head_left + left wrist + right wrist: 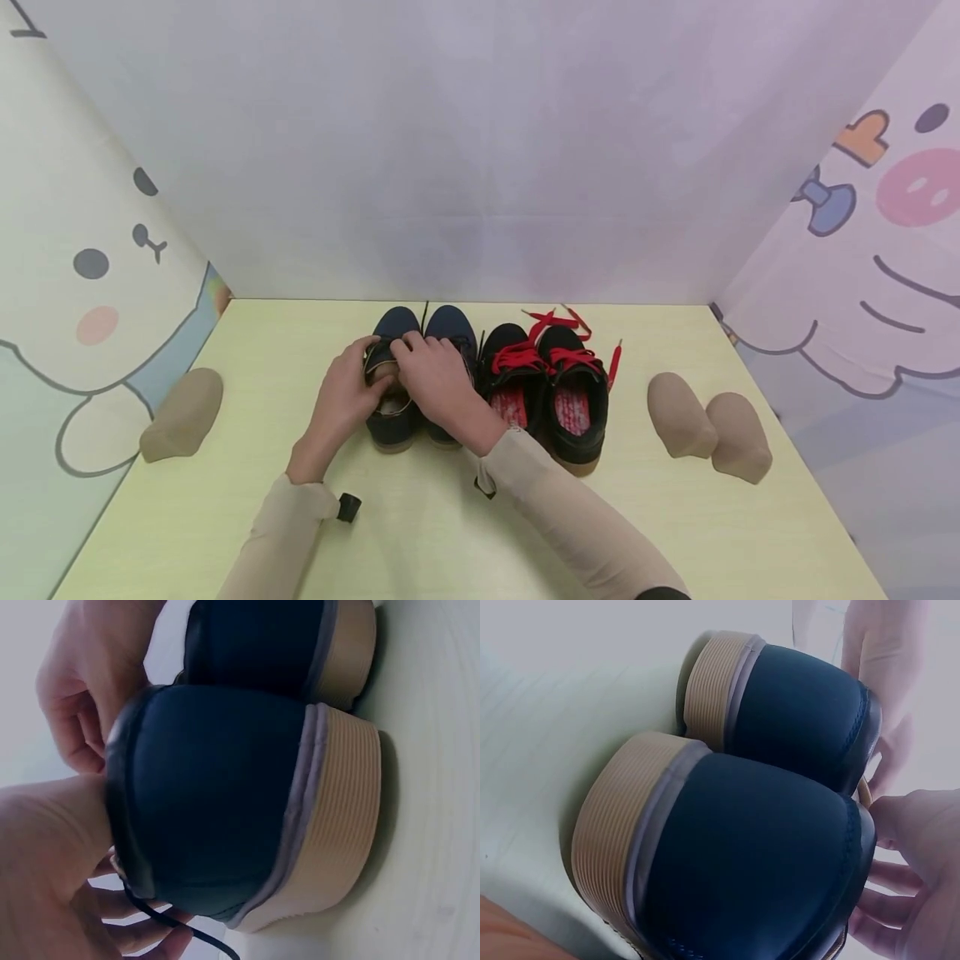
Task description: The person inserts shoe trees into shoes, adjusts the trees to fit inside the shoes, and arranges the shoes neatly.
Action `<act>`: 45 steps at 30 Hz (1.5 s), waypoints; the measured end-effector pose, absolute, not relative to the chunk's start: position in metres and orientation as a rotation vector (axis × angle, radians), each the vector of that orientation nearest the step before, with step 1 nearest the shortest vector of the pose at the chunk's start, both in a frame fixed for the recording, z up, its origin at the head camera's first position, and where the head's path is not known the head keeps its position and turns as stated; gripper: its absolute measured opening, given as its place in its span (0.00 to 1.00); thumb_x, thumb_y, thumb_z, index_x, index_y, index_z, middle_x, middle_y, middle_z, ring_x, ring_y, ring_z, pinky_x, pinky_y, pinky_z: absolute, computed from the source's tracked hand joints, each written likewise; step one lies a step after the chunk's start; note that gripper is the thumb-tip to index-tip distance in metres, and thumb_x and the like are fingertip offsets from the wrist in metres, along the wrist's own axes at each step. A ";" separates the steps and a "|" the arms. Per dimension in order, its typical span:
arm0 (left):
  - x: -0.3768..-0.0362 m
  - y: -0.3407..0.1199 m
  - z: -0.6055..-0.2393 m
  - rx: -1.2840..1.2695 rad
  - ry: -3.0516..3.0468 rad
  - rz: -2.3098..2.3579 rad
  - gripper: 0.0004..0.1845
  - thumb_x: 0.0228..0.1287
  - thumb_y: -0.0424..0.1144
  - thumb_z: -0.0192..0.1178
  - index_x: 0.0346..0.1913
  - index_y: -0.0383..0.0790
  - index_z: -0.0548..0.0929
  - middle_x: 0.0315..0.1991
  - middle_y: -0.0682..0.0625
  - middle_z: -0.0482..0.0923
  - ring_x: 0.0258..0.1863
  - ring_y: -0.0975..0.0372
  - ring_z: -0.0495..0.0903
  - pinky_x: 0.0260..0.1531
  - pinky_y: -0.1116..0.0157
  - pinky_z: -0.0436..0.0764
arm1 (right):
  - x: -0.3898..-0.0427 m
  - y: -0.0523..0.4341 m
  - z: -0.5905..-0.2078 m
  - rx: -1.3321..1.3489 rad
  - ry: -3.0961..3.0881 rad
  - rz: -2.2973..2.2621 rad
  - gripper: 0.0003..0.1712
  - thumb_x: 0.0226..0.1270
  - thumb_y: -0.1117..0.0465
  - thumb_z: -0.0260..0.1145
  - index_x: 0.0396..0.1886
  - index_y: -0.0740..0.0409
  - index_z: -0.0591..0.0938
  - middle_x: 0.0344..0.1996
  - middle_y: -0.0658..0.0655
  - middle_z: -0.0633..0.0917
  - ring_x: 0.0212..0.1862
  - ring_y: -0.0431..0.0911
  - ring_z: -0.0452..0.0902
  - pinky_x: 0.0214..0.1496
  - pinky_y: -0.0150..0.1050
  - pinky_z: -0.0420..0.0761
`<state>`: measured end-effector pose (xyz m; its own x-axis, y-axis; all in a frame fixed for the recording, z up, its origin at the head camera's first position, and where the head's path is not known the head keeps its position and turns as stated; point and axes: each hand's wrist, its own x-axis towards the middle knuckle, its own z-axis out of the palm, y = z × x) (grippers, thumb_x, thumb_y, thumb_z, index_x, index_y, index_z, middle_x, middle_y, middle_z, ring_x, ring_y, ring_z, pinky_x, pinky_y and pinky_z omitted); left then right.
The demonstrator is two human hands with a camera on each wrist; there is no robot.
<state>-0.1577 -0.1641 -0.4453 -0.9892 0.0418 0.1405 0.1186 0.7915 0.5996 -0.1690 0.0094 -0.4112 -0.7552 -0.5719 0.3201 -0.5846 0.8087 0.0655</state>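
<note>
A pair of navy shoes with tan soles stands mid-table, toes pointing away. My left hand grips the side of the left navy shoe at its opening. My right hand reaches across the right navy shoe, its fingers curled on the left shoe's lace area. The left wrist view shows the left shoe's heel close up, with a black lace running over my left fingers. In the right wrist view both heels fill the frame, the nearer heel large, and my right fingers curl at a shoe's collar.
A black pair with red laces stands right beside the navy pair. One tan shoe form lies at the table's left edge and two more tan shoe forms lie at the right. Cartoon-print walls enclose the table on three sides.
</note>
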 end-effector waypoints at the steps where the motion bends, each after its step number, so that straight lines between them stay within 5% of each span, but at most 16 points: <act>1: -0.159 -0.164 -0.446 -0.123 -2.856 -0.958 0.37 0.67 0.37 0.70 0.75 0.34 0.66 0.69 0.30 0.72 0.65 0.35 0.74 0.64 0.39 0.76 | -0.169 0.010 -0.411 0.880 -2.668 0.063 0.16 0.78 0.52 0.64 0.60 0.49 0.81 0.54 0.52 0.85 0.44 0.46 0.85 0.46 0.40 0.84; 11: -0.169 -0.160 -0.445 -0.126 -2.839 -0.824 0.39 0.61 0.33 0.71 0.74 0.34 0.66 0.67 0.30 0.72 0.57 0.37 0.80 0.53 0.40 0.81 | -0.168 0.009 -0.415 0.883 -2.654 0.052 0.16 0.77 0.52 0.65 0.60 0.47 0.81 0.55 0.52 0.85 0.45 0.46 0.85 0.45 0.39 0.84; 23: -0.175 -0.175 -0.454 -0.375 -2.893 -0.978 0.35 0.72 0.35 0.62 0.77 0.35 0.63 0.75 0.33 0.65 0.74 0.38 0.67 0.72 0.38 0.69 | -0.169 0.009 -0.419 0.849 -2.653 0.096 0.13 0.78 0.53 0.63 0.57 0.48 0.80 0.56 0.51 0.84 0.49 0.48 0.83 0.46 0.42 0.83; 29: -0.175 -0.180 -0.456 -0.431 -2.857 -1.097 0.31 0.77 0.40 0.57 0.78 0.38 0.63 0.76 0.34 0.65 0.76 0.40 0.66 0.73 0.38 0.67 | -0.169 0.010 -0.420 0.804 -2.648 0.065 0.14 0.78 0.50 0.64 0.57 0.46 0.80 0.56 0.51 0.85 0.54 0.48 0.82 0.52 0.45 0.81; 45: -0.179 -0.187 -0.463 -0.467 -2.788 -1.289 0.30 0.77 0.33 0.53 0.78 0.40 0.64 0.76 0.37 0.67 0.76 0.42 0.67 0.74 0.39 0.67 | -0.176 0.004 -0.421 0.717 -2.749 0.050 0.27 0.73 0.42 0.68 0.64 0.49 0.77 0.59 0.53 0.83 0.57 0.51 0.78 0.56 0.49 0.81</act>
<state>-0.1795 -0.1875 -0.4632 -0.9542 0.2550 0.1562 0.2842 0.6107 0.7391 -0.1763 0.0044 -0.4207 -0.8308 -0.4724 0.2942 -0.4827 0.8748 0.0414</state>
